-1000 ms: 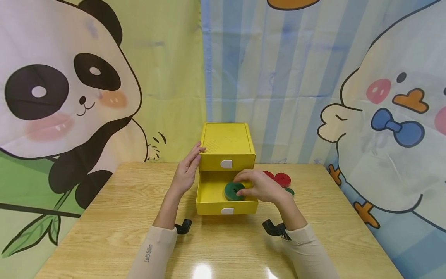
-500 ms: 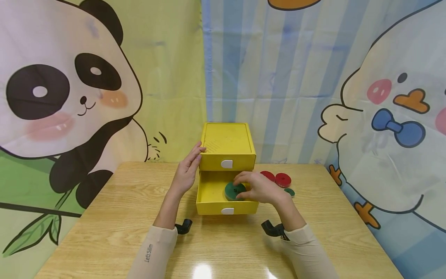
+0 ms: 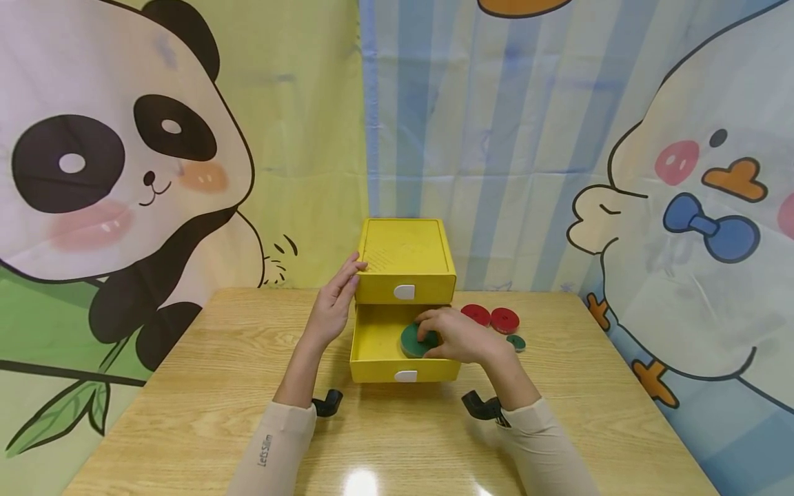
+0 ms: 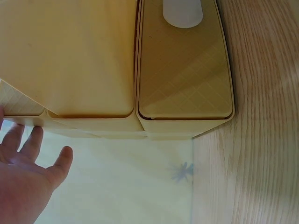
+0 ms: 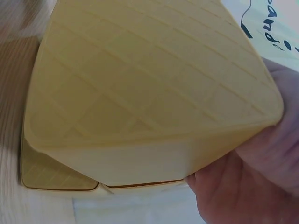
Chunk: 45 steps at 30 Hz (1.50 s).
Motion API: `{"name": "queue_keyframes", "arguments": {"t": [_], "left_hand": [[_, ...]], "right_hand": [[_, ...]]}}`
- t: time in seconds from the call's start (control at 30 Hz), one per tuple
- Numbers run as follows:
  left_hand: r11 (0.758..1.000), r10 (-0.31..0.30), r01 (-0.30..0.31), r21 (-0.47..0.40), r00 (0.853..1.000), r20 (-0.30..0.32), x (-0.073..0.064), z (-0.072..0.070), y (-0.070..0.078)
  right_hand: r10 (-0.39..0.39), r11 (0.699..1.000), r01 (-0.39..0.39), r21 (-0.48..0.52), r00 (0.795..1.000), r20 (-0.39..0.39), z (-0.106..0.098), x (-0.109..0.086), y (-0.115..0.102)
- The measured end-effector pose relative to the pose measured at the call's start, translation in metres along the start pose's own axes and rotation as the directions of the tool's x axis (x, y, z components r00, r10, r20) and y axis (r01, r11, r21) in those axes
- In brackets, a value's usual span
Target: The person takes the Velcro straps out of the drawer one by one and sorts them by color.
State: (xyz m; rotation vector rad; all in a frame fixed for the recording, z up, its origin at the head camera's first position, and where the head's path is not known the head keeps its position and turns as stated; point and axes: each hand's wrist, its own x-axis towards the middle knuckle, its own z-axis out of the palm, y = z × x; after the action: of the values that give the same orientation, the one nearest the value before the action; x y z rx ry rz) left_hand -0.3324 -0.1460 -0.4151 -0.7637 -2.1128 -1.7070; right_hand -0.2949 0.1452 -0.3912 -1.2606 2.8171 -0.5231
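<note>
A yellow drawer box [image 3: 406,244] stands on the table with its middle drawer [image 3: 372,344] pulled out. Inside that drawer lies a round green disc [image 3: 409,342], like a flat roll. My right hand [image 3: 465,336] reaches in over the drawer's right wall, with curled fingers on the disc's top and the thumb by its front edge. In the right wrist view the drawer front [image 5: 154,70] hides the disc. Against the box's upper left side rests my left hand [image 3: 330,310], its fingers straight. The left wrist view has the same hand [image 4: 28,182] beside the box.
Two red discs [image 3: 475,315] and a small green disc [image 3: 516,342] lie on the table right of the box. The lowest drawer [image 4: 187,70] is closed, with a white tab [image 4: 183,13]. A patterned curtain [image 3: 298,138] hangs behind the table [image 3: 236,372].
My right hand has shifted slightly left and lower. A finger has come from the disc's back edge over its top. The left hand and the drawer stay where they were.
</note>
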Motion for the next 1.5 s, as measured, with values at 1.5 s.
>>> {"name": "queue_keyframes", "arguments": {"t": [1.5], "left_hand": [[0.998,-0.039,0.039,-0.043,0.999,-0.005,0.0,0.001,0.008]], "right_hand": [[-0.004,0.954,0.053,0.295,0.987,-0.163,-0.017,-0.015,0.006]]}}
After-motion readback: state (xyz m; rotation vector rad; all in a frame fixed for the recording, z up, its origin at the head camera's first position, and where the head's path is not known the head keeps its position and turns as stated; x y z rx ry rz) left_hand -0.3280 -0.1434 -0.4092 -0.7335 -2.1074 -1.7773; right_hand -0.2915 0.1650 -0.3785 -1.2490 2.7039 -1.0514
